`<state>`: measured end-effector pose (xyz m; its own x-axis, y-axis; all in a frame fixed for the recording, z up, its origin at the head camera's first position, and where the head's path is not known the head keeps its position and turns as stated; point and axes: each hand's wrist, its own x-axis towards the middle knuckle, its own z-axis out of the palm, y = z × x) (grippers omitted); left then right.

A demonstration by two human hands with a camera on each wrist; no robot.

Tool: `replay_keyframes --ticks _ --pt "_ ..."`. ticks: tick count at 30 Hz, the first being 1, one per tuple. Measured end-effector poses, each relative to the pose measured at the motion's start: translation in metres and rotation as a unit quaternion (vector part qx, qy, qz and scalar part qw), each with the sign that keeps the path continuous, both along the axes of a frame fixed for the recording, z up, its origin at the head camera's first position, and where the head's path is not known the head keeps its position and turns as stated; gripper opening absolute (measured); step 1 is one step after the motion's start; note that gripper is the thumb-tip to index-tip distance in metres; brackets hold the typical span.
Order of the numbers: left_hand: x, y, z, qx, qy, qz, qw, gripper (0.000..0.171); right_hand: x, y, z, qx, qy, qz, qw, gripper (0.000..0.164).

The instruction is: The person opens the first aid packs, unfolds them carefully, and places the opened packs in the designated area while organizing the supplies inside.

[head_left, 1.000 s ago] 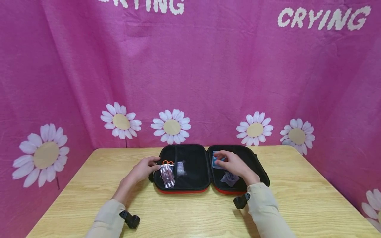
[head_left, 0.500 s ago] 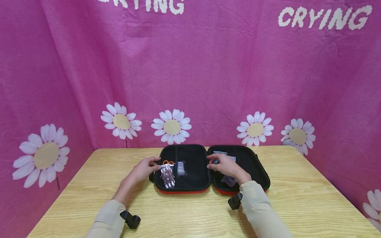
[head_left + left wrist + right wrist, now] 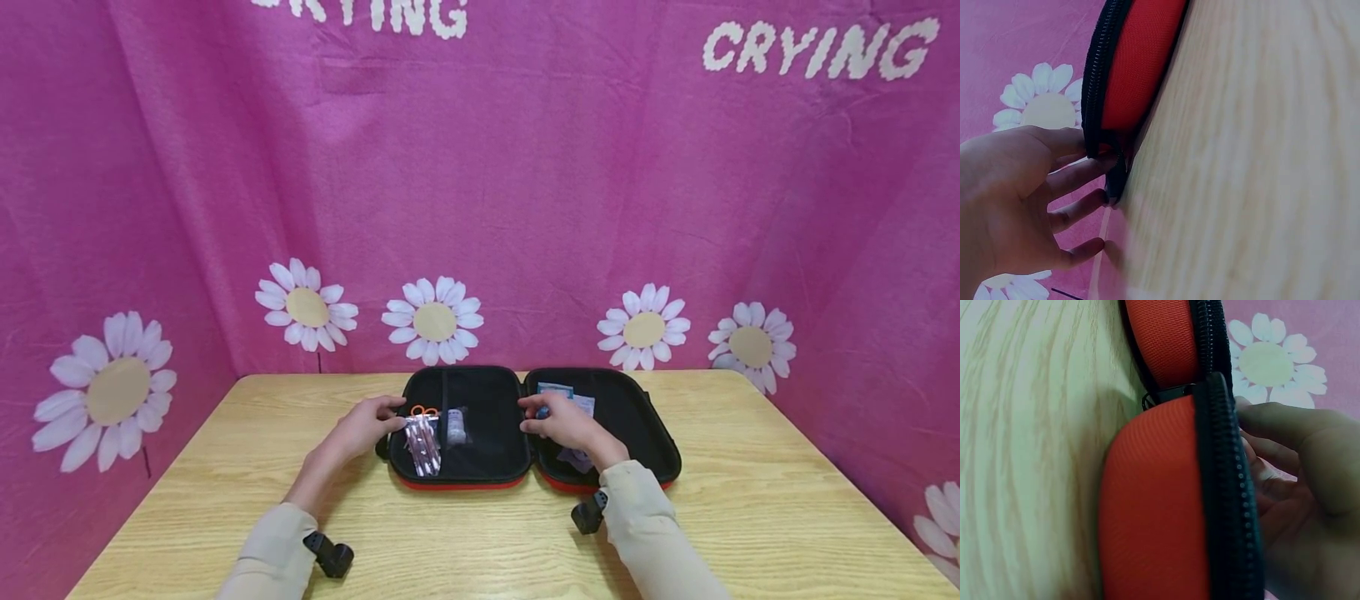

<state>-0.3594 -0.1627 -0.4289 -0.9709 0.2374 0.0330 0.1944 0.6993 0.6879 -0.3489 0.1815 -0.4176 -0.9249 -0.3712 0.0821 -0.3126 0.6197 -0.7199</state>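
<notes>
A red zip case [image 3: 487, 454] with a black lining lies unfolded on the table. My left hand [image 3: 367, 425] grips its left rim; in the left wrist view, fingers [image 3: 1079, 178] curl at the zip edge beside a black handle. My right hand [image 3: 566, 421] holds the hinge-side rim of the right half; in the right wrist view the thumb [image 3: 1279, 422] is at the zip. The left half holds orange-handled scissors [image 3: 423, 410], a packet of cotton swabs [image 3: 422, 447] and a wrapped white roll [image 3: 455, 425]. A blue packet [image 3: 555, 388] and a crumpled clear packet [image 3: 575, 459] lie partly hidden in the right half.
The wooden table [image 3: 457, 542] extends in front of the case and to both sides. A pink curtain [image 3: 525, 192] with printed daisies hangs right behind the table's back edge.
My right hand has moved left from over the right half to the hinge side, and a pale packet now shows beside the blue one. My left hand has stayed put.
</notes>
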Motion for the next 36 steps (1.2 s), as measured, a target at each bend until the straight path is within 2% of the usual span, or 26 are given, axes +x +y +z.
replay_keyframes --ticks 3,10,15,17,21,25,33,36 --pt "0.0 0.0 0.001 -0.01 0.016 -0.012 0.9998 0.043 0.001 -0.001 0.0 -0.005 -0.004 0.0 1.0 0.044" --pt "-0.003 0.005 0.011 -0.049 0.102 -0.03 0.9932 0.036 0.0 0.0 -0.002 -0.005 -0.004 -0.002 1.0 0.044" --pt "-0.002 0.015 0.014 -0.069 0.13 -0.079 0.9859 0.032 0.0 0.001 -0.004 0.003 -0.002 -0.009 1.0 0.044" --pt "-0.002 0.019 0.013 -0.092 0.133 -0.103 0.9815 0.032 0.0 0.001 -0.004 0.006 -0.001 -0.011 1.0 0.045" --pt "-0.002 0.027 0.01 -0.132 0.121 -0.13 0.9752 0.035 0.0 0.0 -0.006 0.007 0.0 -0.008 1.0 0.044" --pt "-0.004 0.033 0.007 -0.145 0.105 -0.13 0.9751 0.04 0.0 0.0 -0.006 0.006 0.004 -0.004 1.0 0.043" --pt "-0.006 0.042 0.004 -0.166 0.097 -0.119 0.9741 0.041 0.001 -0.001 -0.003 0.006 0.006 -0.008 1.0 0.044" --pt "-0.005 0.045 0.004 -0.17 0.092 -0.125 0.9731 0.04 0.001 -0.002 -0.002 0.005 0.005 -0.011 1.0 0.044"
